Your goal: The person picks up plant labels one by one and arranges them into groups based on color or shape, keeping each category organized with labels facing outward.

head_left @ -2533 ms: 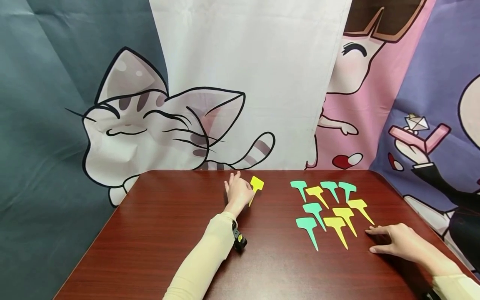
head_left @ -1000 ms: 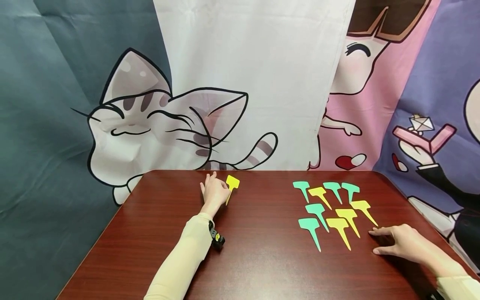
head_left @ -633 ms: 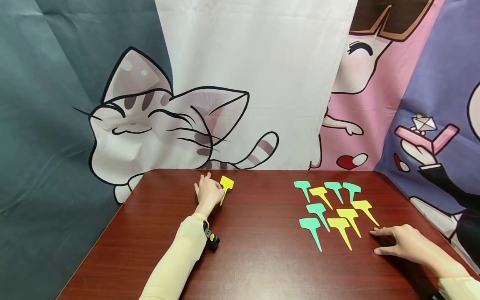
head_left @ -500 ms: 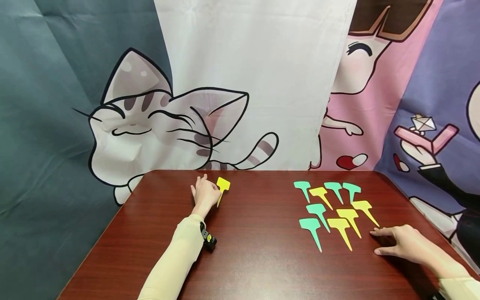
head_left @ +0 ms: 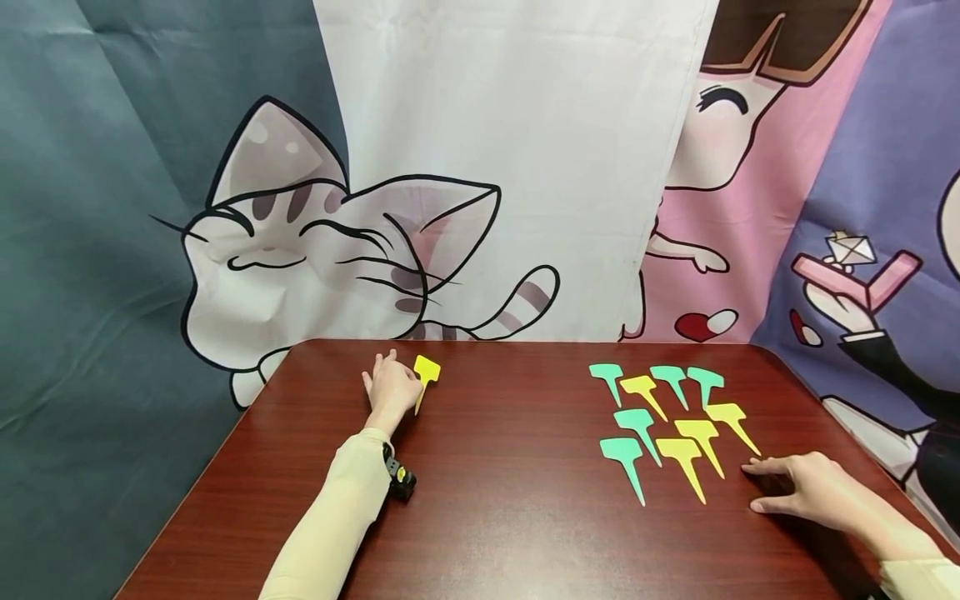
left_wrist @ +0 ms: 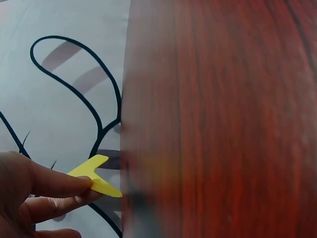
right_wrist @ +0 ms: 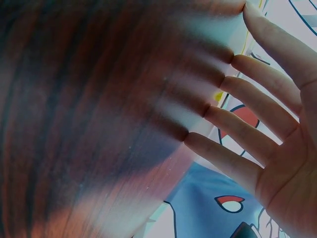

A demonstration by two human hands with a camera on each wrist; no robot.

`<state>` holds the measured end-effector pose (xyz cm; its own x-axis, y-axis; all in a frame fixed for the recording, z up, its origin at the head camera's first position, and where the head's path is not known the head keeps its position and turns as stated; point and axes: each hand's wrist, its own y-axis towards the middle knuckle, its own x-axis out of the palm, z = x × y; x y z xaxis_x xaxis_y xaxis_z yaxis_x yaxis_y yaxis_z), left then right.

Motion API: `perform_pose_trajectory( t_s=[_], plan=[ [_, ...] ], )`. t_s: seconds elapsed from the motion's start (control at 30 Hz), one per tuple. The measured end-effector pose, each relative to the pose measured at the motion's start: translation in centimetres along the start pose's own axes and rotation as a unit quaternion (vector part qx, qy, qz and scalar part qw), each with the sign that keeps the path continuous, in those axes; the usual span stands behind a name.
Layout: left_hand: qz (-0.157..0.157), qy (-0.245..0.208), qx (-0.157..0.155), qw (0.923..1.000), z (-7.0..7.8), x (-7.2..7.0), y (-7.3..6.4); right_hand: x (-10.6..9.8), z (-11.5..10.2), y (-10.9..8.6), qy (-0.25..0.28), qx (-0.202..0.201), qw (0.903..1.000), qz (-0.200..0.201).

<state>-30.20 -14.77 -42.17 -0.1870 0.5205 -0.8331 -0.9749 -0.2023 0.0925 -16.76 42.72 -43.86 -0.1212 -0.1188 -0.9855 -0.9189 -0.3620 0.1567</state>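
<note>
Between thumb and fingertips my left hand point(head_left: 391, 390) pinches a yellow T-shaped plant label point(head_left: 427, 368) near the back edge of the table, left of the middle. In the left wrist view the label point(left_wrist: 94, 172) sticks out past the thumb, part of it covered by the fingers. My right hand point(head_left: 821, 492) rests at the right side of the table, fingertips down on the wood, holding nothing. Its fingers point(right_wrist: 242, 130) are spread and fairly straight in the right wrist view. Nearest to it lies a yellow plant label point(head_left: 727, 414), just beyond the index finger.
Right of centre, several mint-green plant labels point(head_left: 621, 451) and several yellow plant labels point(head_left: 678, 450) lie loosely grouped on the dark red-brown wooden table point(head_left: 487, 517). Behind the table's back edge hangs a cartoon-printed cloth point(head_left: 570, 167).
My left hand has moved left along the back of the table, carrying the yellow plant label. The right hand and the grouped labels stay put; the head view has shifted slightly.
</note>
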Motion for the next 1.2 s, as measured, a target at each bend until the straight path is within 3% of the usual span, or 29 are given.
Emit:
perform_pose_trajectory(
  t_s=[0.33, 0.53, 1.2],
  plan=[
    [-0.006, 0.006, -0.014, 0.9999, -1.2, -0.6, 0.3, 0.2, 0.1, 0.0, -0.007, -0.009, 0.9997, 0.019],
    [-0.002, 0.010, -0.016, 0.9998, -2.3, -1.0, 0.6, 0.1, 0.1, 0.0, -0.004, -0.005, 0.9999, 0.010],
    [-0.030, 0.043, -0.032, 0.9981, -5.1, -3.3, 1.3, 0.3, 0.2, 0.1, -0.010, -0.020, 0.9994, 0.028]
  ],
)
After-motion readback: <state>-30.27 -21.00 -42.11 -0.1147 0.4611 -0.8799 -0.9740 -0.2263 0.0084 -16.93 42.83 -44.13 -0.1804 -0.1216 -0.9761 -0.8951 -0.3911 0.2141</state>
